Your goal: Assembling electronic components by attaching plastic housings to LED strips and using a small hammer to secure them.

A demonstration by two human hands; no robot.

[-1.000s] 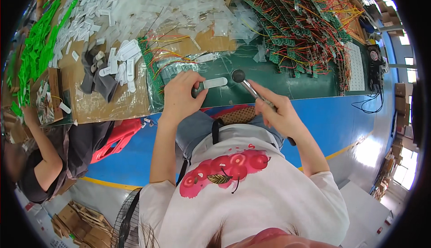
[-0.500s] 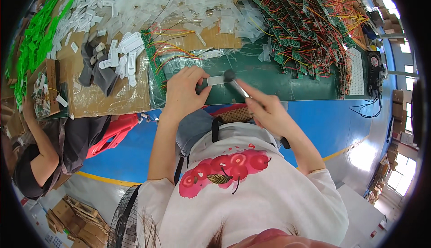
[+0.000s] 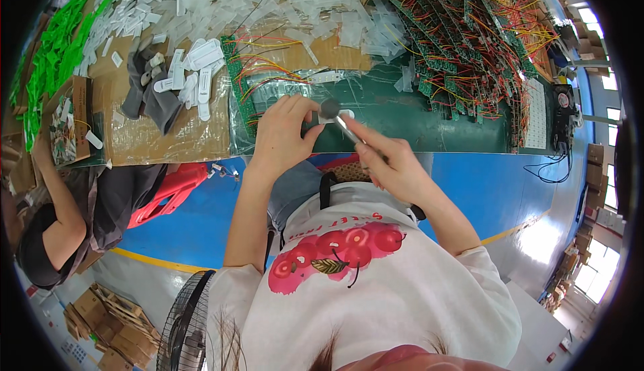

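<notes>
My left hand (image 3: pixel 284 129) is closed at the front part of the green table, thumb and forefinger pinching a small white plastic piece (image 3: pixel 346 113). Something dark grey shows between those fingertips; I cannot tell what it is. A short silver-handled tool with a round dark head (image 3: pixel 329 108) is in my right hand (image 3: pixel 396 164), its fingers wrapped round the handle. The head lies over the white piece and hides most of it; whether they touch is unclear. Just left of my left hand, a green circuit board (image 3: pixel 239 82) with red and yellow wires lies on the table.
A heap of wired circuit boards (image 3: pixel 463 62) stands at the right. Farther back are piled clear plastic pieces (image 3: pixel 282 9). White plastic casings (image 3: pixel 203 69) and a grey cloth glove (image 3: pixel 157 102) lie at left on cardboard. Another person's arm (image 3: pixel 64 193) reaches toward a cardboard box (image 3: pixel 82 116).
The round head has moved slightly left, closer to my left fingertips, and now covers most of the white piece. My right hand has shifted left a little with the tool.
</notes>
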